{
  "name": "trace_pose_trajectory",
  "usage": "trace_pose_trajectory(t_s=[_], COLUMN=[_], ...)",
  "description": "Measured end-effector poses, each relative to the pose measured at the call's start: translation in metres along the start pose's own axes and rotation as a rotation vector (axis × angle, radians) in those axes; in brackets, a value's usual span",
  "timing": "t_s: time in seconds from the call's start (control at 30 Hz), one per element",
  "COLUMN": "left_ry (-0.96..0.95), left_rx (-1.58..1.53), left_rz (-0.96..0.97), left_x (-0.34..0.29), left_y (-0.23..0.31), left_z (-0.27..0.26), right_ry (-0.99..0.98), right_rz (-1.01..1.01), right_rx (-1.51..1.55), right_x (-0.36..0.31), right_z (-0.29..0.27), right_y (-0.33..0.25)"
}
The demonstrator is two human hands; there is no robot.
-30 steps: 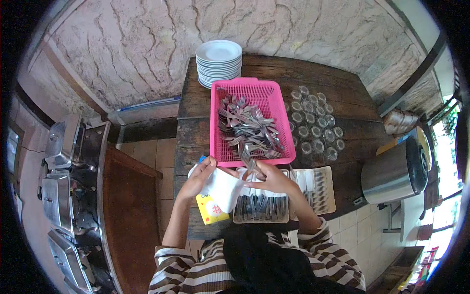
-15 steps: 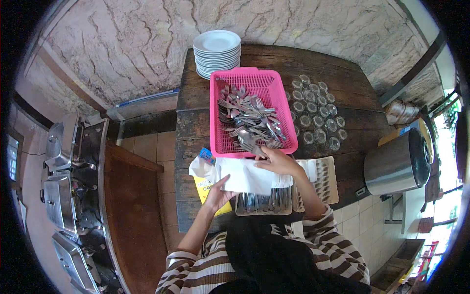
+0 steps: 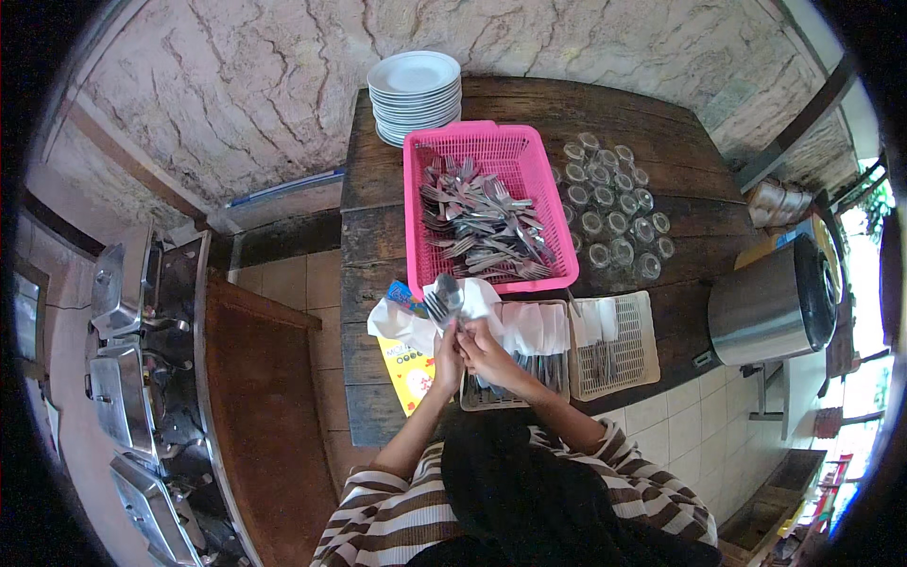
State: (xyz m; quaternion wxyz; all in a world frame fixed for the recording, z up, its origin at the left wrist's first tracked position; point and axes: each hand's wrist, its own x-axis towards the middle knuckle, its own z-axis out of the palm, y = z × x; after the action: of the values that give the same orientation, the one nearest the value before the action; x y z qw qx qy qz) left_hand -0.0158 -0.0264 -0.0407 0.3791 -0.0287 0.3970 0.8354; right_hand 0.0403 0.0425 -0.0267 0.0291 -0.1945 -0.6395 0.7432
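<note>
In front of my body, my left hand (image 3: 447,366) and my right hand (image 3: 488,356) meet, both closed around the lower part of a fork (image 3: 438,308) and a spoon (image 3: 449,290). The two heads point away from me, side by side, above the fingers. The handles are mostly hidden by my hands. Just beyond lies white tissue (image 3: 481,296), with more bunched tissue (image 3: 401,326) at the left. Under my right wrist is a beige basket (image 3: 573,370) of cutlery, several pieces with white paper (image 3: 536,327) around their upper ends.
A pink basket (image 3: 569,274) full of loose cutlery stands beyond my hands. Behind it are stacked white plates (image 3: 414,76); right of it, several glass jars (image 3: 617,223). A second beige basket (image 3: 644,350), a yellow packet (image 3: 410,380) and a steel container (image 3: 770,307) are on the table.
My right hand has drawn back from the pink basket's near edge with the spoon and joined my left. The white tissue sheet no longer stretches over the beige basket from my left hand.
</note>
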Motion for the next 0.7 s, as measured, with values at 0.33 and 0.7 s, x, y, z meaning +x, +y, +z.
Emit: trace_pose_trajectory(t_s=[0.33,0.7], left_ry=[0.169,0.134], left_rx=[0.171,0.096], left_rz=[0.043,0.012], left_x=[-0.005,-0.007], left_y=[0.016,0.03], left_z=[0.015,0.015], right_ry=[0.006,0.037], right_rz=[-0.018,0.321], right_rx=[-0.306,0.836], right_x=[-0.018,-0.024], right_z=[0.008,-0.008], right_y=[-0.031,-0.01])
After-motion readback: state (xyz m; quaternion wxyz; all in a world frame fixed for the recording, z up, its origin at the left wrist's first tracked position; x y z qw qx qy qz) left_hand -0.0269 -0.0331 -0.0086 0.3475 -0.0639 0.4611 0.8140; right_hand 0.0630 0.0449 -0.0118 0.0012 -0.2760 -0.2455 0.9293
